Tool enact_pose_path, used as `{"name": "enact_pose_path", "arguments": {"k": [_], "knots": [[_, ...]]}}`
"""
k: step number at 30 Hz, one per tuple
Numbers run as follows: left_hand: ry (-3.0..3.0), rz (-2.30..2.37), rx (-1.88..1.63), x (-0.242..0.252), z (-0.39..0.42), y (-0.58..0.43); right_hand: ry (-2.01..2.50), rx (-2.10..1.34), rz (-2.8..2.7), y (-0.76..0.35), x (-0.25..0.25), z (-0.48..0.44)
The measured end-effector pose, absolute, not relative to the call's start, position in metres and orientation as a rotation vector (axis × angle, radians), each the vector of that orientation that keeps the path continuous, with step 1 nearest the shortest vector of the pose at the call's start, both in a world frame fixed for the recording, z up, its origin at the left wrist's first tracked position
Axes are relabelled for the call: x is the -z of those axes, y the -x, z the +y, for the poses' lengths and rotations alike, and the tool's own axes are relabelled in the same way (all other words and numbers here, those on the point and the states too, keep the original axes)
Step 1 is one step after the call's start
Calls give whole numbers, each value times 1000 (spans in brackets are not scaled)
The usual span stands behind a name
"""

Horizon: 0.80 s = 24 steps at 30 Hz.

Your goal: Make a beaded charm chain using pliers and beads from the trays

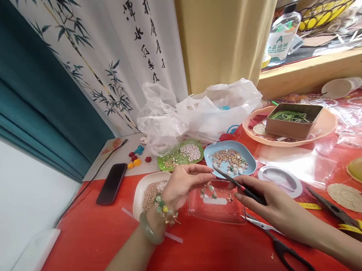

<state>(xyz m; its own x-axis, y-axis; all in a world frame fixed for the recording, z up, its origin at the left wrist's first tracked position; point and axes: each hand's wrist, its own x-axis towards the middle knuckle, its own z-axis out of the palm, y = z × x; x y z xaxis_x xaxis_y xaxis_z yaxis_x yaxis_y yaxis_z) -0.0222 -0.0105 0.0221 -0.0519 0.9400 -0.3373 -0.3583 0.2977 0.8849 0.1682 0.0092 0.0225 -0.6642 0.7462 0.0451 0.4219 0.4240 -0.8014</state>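
My left hand (187, 181) is raised over the clear plastic tray (199, 218), its thumb and fingers pinched together. Whatever sits at those fingertips is too small to make out. My right hand (265, 195) grips slim black tweezers (232, 180), whose tips reach close to the left fingertips. In the clear tray lie a short beaded strand (208, 191) and some small gold pieces (229, 197). Just behind the hands is a blue dish (254, 161) of gold and pale beads. A white dish (138, 200) of gold beads stands beside my left wrist, which wears a bead bracelet and a jade bangle.
Scissors (282, 247) lie under my right forearm, with yellow-handled pliers (343, 216) further right. A green dish (162, 163) of beads, a phone (111, 184) and plastic bags (211, 109) are farther back. A brown tin (293, 131) rests on a pink plate (331, 125).
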Motion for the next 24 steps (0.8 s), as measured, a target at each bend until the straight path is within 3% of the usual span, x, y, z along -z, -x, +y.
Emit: {"name": "enact_pose_path", "arguments": {"k": [14, 17, 24], "knots": [[-677, 1166, -1252, -24, -13, 17, 972, -1027, -2301, -169, -26, 7], [-620, 1149, -1253, -26, -14, 15, 930, -706, -2356, -171, -18, 7], [-553, 1150, -1260, -24, -21, 9, 797, 657, -2283, -174, -1, 9]]}}
